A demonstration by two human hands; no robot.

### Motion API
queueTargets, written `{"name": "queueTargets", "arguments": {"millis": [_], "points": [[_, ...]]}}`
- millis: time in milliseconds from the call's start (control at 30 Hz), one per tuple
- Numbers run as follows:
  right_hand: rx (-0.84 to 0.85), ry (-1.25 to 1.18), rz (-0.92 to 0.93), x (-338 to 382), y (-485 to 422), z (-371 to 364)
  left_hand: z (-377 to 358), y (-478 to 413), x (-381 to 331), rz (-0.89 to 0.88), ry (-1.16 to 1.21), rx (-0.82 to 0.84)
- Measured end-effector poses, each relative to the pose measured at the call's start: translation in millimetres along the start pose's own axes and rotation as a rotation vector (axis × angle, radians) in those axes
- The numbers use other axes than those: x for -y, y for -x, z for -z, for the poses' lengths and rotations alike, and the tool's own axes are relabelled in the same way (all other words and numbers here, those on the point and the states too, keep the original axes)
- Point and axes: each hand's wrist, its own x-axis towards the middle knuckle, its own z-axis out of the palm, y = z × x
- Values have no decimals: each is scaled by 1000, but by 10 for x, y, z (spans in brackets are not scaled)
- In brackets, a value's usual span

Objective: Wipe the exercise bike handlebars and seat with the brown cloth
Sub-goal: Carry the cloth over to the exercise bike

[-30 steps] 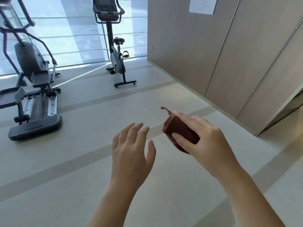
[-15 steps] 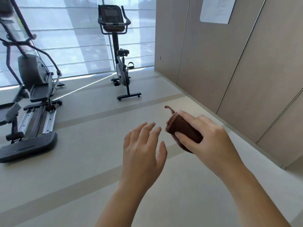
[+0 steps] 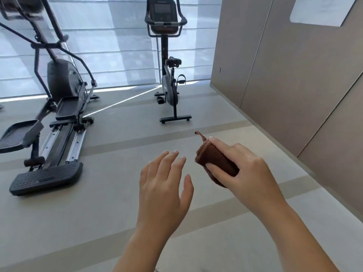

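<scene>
A black exercise bike stands upright by the window, some way ahead of me. Its handlebars curve around a dark console, and its small black seat sits lower on the post. My right hand is closed around a folded brown cloth, held in the air in front of me. Just left of the cloth, my left hand hovers with its fingers spread, holding nothing. Both hands are well short of the bike.
A large elliptical trainer occupies the left side, its foot pedals reaching toward me. Beige wall panels run along the right, with a white sheet of paper pinned high up. Grey floor with paler stripes stretches between me and the bike.
The view has come closer to the bike and tilted up, so the bike and elliptical look larger. My hands keep the same pose, the cloth still in my right hand.
</scene>
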Motion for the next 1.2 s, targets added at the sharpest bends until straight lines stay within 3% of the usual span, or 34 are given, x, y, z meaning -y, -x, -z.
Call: {"name": "queueTargets", "arguments": {"millis": [267,533,1200], "points": [[-6,-21,-20,3,-1624,-774,-450,-1284,1216,23,0,-2],[-3,-29,-89,-516,-2757,-1217,-1221,-2197,1818,-9,19,60],[-137,4,-126,-2983,-6007,-1163,-4007,-5524,2030,-133,76,92]]}}
